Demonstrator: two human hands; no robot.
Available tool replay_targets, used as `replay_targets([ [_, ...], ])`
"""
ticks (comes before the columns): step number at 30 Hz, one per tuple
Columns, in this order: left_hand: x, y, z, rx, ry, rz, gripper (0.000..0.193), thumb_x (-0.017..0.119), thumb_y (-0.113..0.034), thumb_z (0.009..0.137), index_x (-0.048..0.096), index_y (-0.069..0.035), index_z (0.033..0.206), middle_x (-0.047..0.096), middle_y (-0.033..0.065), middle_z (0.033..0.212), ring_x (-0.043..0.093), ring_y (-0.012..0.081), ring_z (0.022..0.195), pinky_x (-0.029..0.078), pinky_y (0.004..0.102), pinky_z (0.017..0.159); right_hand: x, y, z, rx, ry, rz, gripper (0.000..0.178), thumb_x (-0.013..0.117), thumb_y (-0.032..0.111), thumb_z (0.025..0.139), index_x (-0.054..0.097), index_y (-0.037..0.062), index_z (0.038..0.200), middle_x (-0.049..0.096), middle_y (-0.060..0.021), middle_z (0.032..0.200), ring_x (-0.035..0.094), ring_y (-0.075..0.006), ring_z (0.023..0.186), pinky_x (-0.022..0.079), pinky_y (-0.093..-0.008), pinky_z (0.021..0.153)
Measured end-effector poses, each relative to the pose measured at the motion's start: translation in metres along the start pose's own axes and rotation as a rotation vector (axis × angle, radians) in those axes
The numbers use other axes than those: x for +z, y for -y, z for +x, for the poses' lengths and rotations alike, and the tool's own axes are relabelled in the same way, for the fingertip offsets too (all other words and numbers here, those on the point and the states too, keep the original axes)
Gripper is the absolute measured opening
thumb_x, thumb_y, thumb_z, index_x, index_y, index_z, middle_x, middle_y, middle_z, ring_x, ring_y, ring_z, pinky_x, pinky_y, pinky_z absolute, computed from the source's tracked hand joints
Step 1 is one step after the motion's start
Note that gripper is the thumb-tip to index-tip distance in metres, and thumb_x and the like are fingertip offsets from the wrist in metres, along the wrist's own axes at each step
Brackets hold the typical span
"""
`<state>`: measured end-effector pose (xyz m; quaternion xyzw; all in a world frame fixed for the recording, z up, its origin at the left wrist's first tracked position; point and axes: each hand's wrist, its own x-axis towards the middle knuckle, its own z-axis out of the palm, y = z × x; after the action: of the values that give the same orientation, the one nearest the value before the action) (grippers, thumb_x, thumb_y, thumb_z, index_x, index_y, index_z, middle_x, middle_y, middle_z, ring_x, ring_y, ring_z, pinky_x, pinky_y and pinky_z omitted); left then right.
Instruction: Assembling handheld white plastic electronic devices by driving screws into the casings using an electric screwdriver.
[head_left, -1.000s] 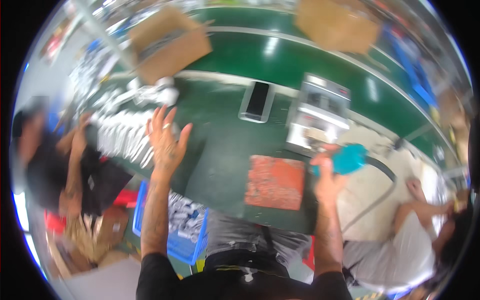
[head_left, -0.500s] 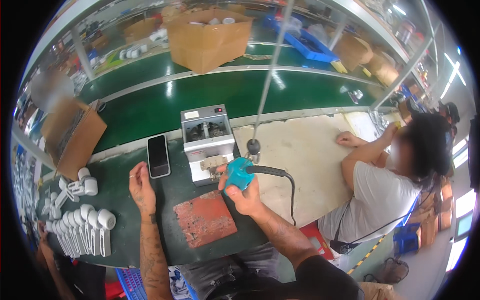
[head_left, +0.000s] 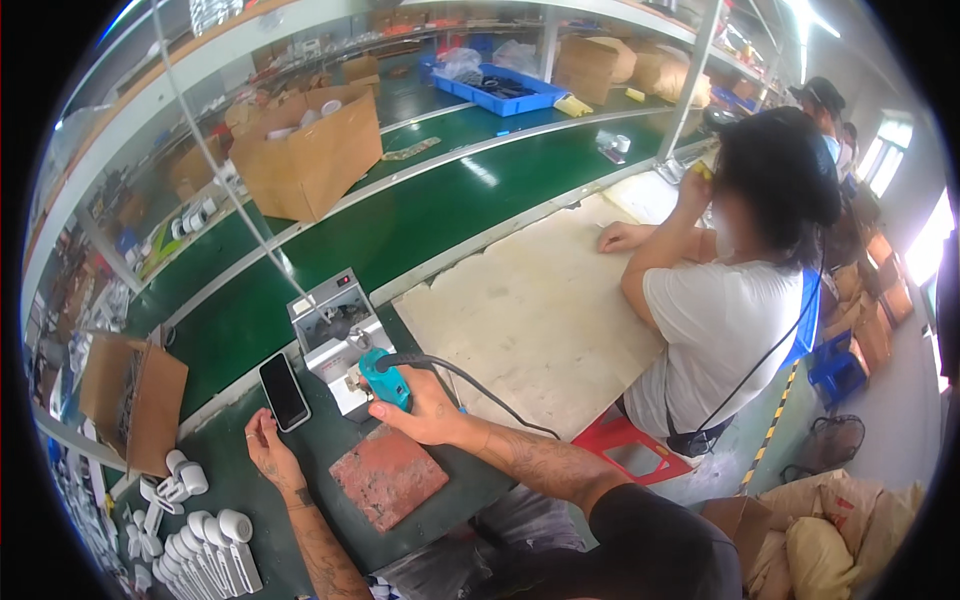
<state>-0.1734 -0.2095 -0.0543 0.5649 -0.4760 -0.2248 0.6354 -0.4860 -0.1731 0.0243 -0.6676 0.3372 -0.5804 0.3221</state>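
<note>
My right hand [head_left: 430, 408] is closed round a teal electric screwdriver [head_left: 385, 378] with a black cable. Its tip is hidden beside the front of a grey box-shaped screw feeder [head_left: 335, 325]. A cord from above runs down to the tool's top. My left hand [head_left: 272, 458] rests on the dark green bench, holding nothing, its fingers loosely bent and apart. Just beyond it lies a phone [head_left: 285, 392] with a dark screen. A worn reddish square pad [head_left: 390, 478] lies between my forearms. At the near left, white plastic parts with round heads [head_left: 212, 548] stand in a row.
A cardboard box [head_left: 150, 400] stands at the left, and a larger carton [head_left: 310, 155] sits beyond the green belt [head_left: 470, 205]. At the right, a seated person in a white shirt [head_left: 710, 320] leans on the beige-covered bench [head_left: 530, 310]. A blue tray [head_left: 500, 95] is farther back.
My view has swung to the right, so the bench items appear farther left and lower. The screwdriver stays in my right hand by the feeder. The neighbour's hand stays raised near the head.
</note>
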Motion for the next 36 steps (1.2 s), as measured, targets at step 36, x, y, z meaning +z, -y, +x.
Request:
replay_targets([
  [36, -0.002, 0.004, 0.001, 0.015, 0.078, 0.116, 0.029, 0.054, -0.021, 0.106, 0.063, 0.003, 0.119, 0.070, 0.0107, 0.111, 0.063, 0.0162, 0.098, 0.048, 0.0281, 0.085, -0.002, 0.011, 0.000, 0.018, -0.031, -0.025, 0.052, 0.066, 0.042, 0.096, 0.053, -0.0015, 0.122, 0.059, -0.0211, 0.082, 0.060, -0.0378, 0.074, 0.046, -0.0442, 0.069],
])
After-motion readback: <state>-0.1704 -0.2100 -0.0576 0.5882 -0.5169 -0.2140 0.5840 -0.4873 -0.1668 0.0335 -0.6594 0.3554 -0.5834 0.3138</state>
